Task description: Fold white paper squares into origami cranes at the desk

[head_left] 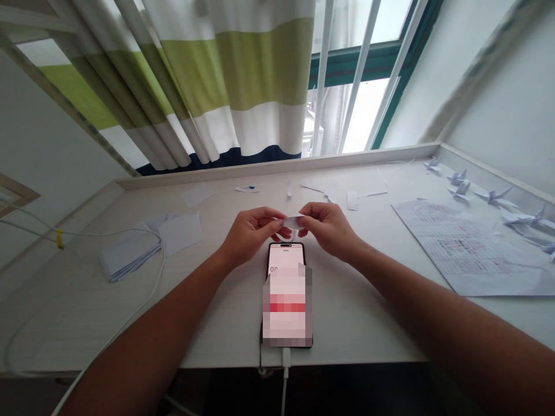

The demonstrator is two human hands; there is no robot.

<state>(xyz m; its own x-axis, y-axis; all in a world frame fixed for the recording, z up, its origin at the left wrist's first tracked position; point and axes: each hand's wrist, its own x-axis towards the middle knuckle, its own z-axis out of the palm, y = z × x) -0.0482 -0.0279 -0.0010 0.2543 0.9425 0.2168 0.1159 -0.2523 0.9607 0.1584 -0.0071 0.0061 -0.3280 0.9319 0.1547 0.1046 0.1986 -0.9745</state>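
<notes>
Both of my hands meet above the middle of the pale wooden desk. My left hand and my right hand pinch a small piece of white paper between their fingertips, each holding one end. Just below the hands lies a phone with its screen lit, plugged into a white cable at the desk's front edge. Part of the paper is hidden by my fingers.
A stack of white paper sheets lies at the left, with a white cord looping past it. A large printed sheet lies at the right. Several folded paper cranes line the right edge. Paper scraps lie near the window and striped curtain.
</notes>
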